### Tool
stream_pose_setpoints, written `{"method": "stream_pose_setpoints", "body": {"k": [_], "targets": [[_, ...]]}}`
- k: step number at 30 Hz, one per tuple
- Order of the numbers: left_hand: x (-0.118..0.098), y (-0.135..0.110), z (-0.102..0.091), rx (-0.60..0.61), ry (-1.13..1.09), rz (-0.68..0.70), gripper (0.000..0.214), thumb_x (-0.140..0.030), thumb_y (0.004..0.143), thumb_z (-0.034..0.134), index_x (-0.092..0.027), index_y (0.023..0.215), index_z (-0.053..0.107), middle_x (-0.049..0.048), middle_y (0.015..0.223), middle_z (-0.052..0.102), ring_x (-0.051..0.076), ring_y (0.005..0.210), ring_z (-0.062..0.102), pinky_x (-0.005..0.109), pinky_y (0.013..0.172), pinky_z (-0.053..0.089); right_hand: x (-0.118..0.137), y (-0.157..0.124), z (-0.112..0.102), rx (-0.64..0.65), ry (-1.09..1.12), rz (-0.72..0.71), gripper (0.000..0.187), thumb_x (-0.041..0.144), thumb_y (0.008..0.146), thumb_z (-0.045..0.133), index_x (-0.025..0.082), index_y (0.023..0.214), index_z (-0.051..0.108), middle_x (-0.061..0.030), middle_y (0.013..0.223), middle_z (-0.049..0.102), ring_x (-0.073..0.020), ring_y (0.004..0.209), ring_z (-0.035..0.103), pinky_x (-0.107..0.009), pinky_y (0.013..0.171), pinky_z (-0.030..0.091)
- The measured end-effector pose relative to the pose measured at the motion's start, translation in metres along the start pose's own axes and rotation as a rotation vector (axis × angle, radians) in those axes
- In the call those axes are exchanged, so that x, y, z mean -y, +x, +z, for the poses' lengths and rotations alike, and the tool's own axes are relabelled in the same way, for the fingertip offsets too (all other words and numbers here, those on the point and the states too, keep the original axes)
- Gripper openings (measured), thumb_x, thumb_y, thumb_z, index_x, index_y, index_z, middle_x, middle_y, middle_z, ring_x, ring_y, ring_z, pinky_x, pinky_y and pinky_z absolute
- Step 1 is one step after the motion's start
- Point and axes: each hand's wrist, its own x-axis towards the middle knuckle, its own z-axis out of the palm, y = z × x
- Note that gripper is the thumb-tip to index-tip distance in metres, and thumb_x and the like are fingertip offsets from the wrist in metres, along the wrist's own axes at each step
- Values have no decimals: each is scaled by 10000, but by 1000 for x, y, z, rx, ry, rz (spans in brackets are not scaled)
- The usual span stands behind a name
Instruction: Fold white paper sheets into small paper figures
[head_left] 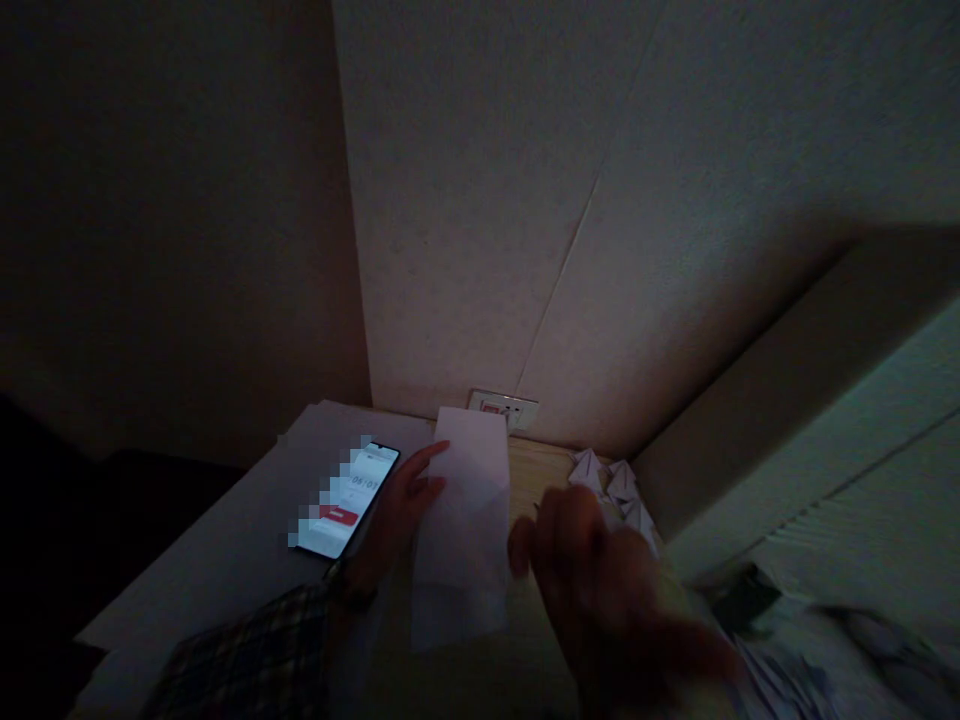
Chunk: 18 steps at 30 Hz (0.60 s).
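Note:
A pale rectangular sheet of paper (469,530) rises in front of the wall, its top edge covering part of a socket. My left hand (409,495) holds its left edge, with the thumb and a finger on it. Off the paper's right side, my right hand (592,570) is raised and blurred, its fingers curled inward. Whether something sits in that curl I cannot make out. Behind the right hand lie several folded paper pieces with pointed shapes (587,470), partly hidden by it.
A phone (352,505) with a lit timer screen lies on a stack of large white sheets (225,560) at the left. The wall socket (521,408) sits just above the wooden tabletop (532,465). A pale panel (810,430) bounds the right side. The room is dim.

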Motion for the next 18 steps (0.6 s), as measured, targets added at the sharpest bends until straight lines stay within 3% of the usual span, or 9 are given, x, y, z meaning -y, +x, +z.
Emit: {"method": "stream_pose_setpoints", "body": {"k": [2, 5, 8, 10, 14, 18], "targets": [[0, 0, 1, -8, -12, 3, 583, -377, 774, 676, -175, 1321, 643, 129, 1299, 692, 285, 1092, 694, 368, 880, 580, -34, 20, -7, -174, -86, 67, 290, 486, 912, 636, 237, 769, 602, 17, 756, 561, -161, 690, 536, -290, 661, 485], [1, 0, 1, 7, -30, -4, 558, -356, 765, 679, -177, 1293, 653, 115, 1261, 711, 281, 1077, 694, 356, 853, 585, -81, 25, -18, -424, -233, 204, 269, 441, 807, 710, 235, 724, 558, 43, 691, 509, -156, 650, 481, -286, 627, 446], [3, 0, 0, 35, -54, 3, 573, -353, 758, 692, -177, 1301, 640, 114, 1214, 728, 277, 1030, 705, 346, 805, 590, -106, 11, -18, -371, -118, 382, 238, 459, 850, 652, 232, 923, 642, -7, 825, 656, -189, 694, 565, -320, 617, 484], [5, 1, 0, 65, -62, -3, 593, -359, 759, 698, -179, 1320, 624, 120, 1215, 730, 276, 1003, 713, 344, 779, 593, -110, 4, -13, -300, -12, 462, 253, 443, 824, 678, 222, 948, 669, -33, 835, 704, -211, 676, 599, -336, 584, 499], [7, 3, 0, 82, -37, -2, 609, -392, 737, 709, -176, 1299, 624, 137, 1285, 702, 285, 988, 722, 372, 792, 603, -108, 1, -5, -260, 4, 488, 256, 409, 803, 704, 186, 927, 729, -57, 788, 738, -228, 680, 639, -329, 585, 522], [4, 1, 1, -22, 6, 56, 637, -408, 737, 724, -191, 1325, 608, 139, 1412, 630, 317, 1247, 628, 388, 963, 562, -112, 1, -5, -260, -82, 458, 245, 449, 819, 695, 218, 890, 736, -28, 797, 743, -204, 690, 630, -279, 570, 495]]}}
